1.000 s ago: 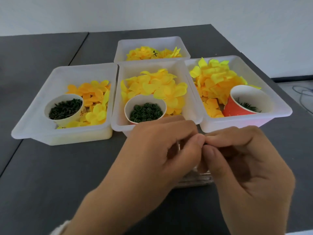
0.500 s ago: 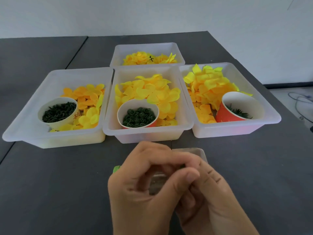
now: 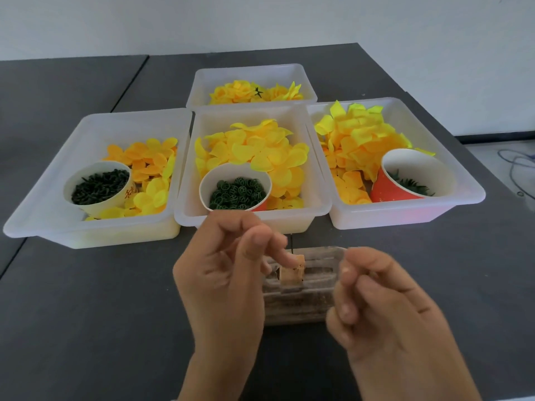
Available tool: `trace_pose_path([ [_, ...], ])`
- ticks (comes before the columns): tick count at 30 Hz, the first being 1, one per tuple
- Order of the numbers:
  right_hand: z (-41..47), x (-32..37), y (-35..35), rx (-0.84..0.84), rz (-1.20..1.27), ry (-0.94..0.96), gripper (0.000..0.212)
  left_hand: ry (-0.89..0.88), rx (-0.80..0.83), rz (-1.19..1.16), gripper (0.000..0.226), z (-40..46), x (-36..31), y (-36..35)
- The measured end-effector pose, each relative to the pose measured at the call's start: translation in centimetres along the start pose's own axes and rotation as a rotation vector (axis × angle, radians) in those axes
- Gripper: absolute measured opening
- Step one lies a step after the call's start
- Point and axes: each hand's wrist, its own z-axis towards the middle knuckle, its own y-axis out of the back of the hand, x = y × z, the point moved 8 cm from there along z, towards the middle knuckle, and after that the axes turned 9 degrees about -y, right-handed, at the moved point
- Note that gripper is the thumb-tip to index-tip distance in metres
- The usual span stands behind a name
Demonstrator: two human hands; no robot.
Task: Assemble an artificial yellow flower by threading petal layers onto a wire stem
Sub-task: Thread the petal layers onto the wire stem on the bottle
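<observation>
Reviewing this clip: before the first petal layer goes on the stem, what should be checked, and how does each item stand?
1. Wire stem in left hand: ok, a thin dark wire rises from the pinch.
2. Right hand free: cannot tell; fingers curled, contents hidden.
3. Petals stocked: ok, in left tray, middle tray, right tray.
4. Green rings in middle cup: ok.
5. Right cup upright: not ok, tilted.
</observation>
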Motion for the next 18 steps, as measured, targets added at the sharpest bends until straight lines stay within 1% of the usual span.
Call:
trace_pose_path([
  [2, 0.0, 0.8, 1.0, -0.036, -0.033, 0.038, 0.046, 0.061, -0.009, -0.005, 0.016, 0.7, 0.8, -0.2],
  [4, 0.0, 1.2, 1.6, -0.072, -0.07, 0.054, 0.036, 0.099, -0.015, -0.011, 0.007, 0.8, 1.6, -0.2],
  [7, -0.1, 0.9, 2.1, -0.092, -0.099, 0.044, 0.043, 0.092, 0.032, 0.011, 0.002, 0.6, 1.8, -0.8],
  [8, -0.1, 0.8, 2.1, -0.092, -0.103, 0.035, 0.035, 0.083, 0.055, 0.031, 0.002, 0.4, 1.8, -1.0],
  [10, -0.1, 0.5, 2.4, -0.093, -0.079, 0.023, 0.006, 0.052, 0.104, 0.065, 0.005, 0.4, 1.6, -1.4],
  [15, 0.1, 0.4, 2.3, -0.093, -0.073, 0.016, 0.006, 0.013, 0.167, 0.063, 0.009, 1.0, 1.3, -1.7],
  [17, 0.2, 0.4, 2.6, -0.114, -0.083, 0.006, 0.021, 0.013, 0.193, 0.043, 0.014, 0.9, 1.2, -2.0],
  [18, 0.2, 0.5, 2.7, -0.125, -0.083, 0.01, 0.024, 0.023, 0.203, 0.042, 0.015, 0.8, 1.3, -2.2],
])
